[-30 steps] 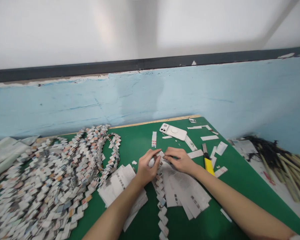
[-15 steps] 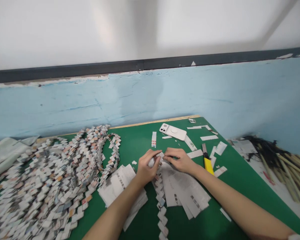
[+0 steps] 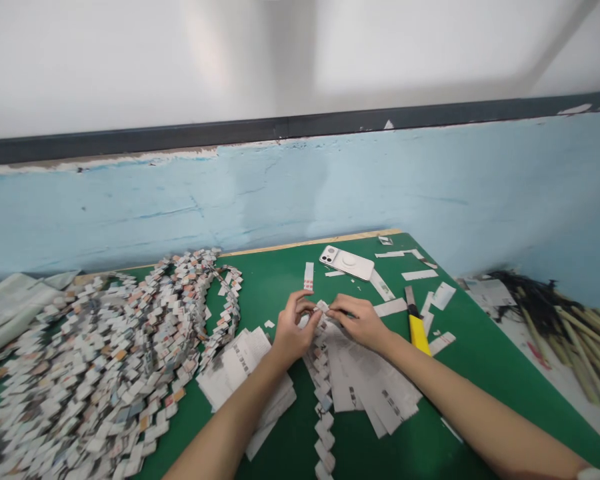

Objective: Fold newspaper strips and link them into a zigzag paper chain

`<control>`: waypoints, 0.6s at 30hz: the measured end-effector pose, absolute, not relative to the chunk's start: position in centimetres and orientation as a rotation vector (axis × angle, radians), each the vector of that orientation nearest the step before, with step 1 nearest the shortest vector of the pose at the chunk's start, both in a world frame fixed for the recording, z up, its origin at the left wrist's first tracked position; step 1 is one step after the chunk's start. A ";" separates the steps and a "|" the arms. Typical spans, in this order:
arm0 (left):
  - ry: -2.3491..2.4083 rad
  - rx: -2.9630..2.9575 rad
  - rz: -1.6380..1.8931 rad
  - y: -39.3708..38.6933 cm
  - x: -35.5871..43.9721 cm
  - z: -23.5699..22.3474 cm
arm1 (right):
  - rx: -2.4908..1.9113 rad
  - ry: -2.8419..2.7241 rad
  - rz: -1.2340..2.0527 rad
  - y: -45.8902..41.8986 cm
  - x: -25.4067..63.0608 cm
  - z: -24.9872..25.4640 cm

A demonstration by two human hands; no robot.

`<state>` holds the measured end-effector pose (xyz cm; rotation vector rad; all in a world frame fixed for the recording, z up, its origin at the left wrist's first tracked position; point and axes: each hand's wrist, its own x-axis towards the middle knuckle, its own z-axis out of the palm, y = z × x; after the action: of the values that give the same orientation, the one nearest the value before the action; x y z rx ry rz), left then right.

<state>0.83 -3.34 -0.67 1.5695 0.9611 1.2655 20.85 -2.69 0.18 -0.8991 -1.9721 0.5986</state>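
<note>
A zigzag chain of folded paper [image 3: 323, 420] runs up from the front of the green table to its top end between my hands. My left hand [image 3: 295, 327] pinches that end from the left, thumb and forefinger near its last links. From the right, my right hand [image 3: 357, 319] pinches the same end with its fingertips. The small piece at the tip is partly hidden by the fingers. Beneath my hands lie printed paper sheets [image 3: 375, 383], and another stack of sheets [image 3: 245, 363] lies under my left forearm.
A large heap of paper chains [image 3: 95, 373] covers the table's left side. A white phone [image 3: 347, 263] lies at the back. On the right are a yellow-handled utility knife [image 3: 419, 333] and loose paper strips [image 3: 393, 307]. Bamboo-like sticks [image 3: 585, 347] lie beyond the table's right edge.
My left fingers have loosened and lifted a little, showing more of the chain's end. My right hand has hardly moved and stays at the same end.
</note>
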 end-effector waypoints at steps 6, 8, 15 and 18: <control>0.907 1.341 1.189 -3.3 1.1 -0.3 | -1.053 -1.881 0.573 -2.9 20.6 0.0; 0.864 1.236 1.176 -2.9 1.1 -0.1 | -1.084 -1.808 0.608 -2.9 20.4 0.1; 0.757 1.120 1.072 -2.0 0.6 -0.2 | -0.843 -1.900 0.664 -2.6 20.3 1.0; 0.744 1.103 1.032 -1.8 0.5 -0.4 | -0.860 -1.882 0.726 -2.5 20.4 1.1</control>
<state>0.45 -1.81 -0.39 1.1035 0.7438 1.0316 20.41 -2.53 1.06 -0.8604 -1.8823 0.7260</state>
